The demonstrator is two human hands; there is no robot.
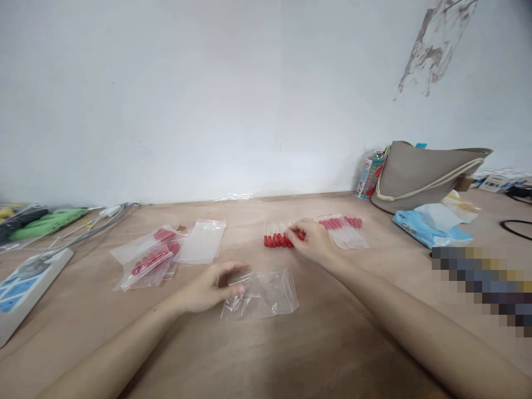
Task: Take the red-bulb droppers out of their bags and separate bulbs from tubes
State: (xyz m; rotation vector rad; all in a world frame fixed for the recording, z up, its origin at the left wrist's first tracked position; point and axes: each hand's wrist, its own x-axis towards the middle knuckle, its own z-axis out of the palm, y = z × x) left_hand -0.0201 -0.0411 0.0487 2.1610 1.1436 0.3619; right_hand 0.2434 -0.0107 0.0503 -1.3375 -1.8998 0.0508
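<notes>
While left hand [211, 288] pinches edge of clear zip bag [266, 296], bag lies flat on table [291, 354], seemingly empty, likely held steady at its mouth. Beyond, right hand [311, 239] curls fingers over red-capped tubes [275, 240], gripping few at row's end. Second tube row [344, 224] just behind. Leftward: filled bags [147, 257] holding same tubes, empty bags [203, 241] beside.

Grey bag [419, 177], blue tissue pack [415, 231], white power strip [25, 288], black cable [515, 228]
</notes>
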